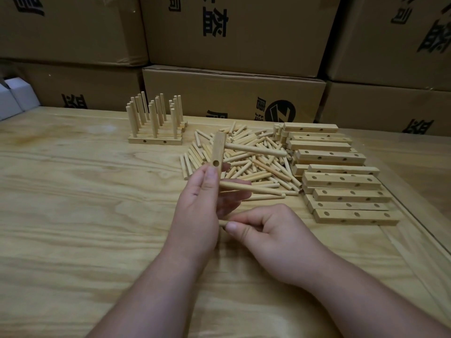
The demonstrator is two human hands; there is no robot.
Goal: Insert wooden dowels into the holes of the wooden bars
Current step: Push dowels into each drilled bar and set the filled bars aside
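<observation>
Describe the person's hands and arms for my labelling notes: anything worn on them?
Both the left hand and right hand are bare: no gloves, rings, watch or bracelets visible. Both forearms are uncovered to the picture's bottom edge, with no sleeves in view. Fingernails are short and unpainted.

Pale matt wood dowels (pixel 246 164) and bars (pixel 341 181); brown cardboard boxes (pixel 234 93).

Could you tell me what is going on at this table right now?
A person is fitting dowels into drilled wooden bars. The left hand holds one bar upright, with two dowels already sticking out sideways from it. The right hand pinches a third dowel at the bar's lower end. Loose dowels lie piled beyond, empty bars are stacked to the right, and finished bars stand at the back.
</observation>
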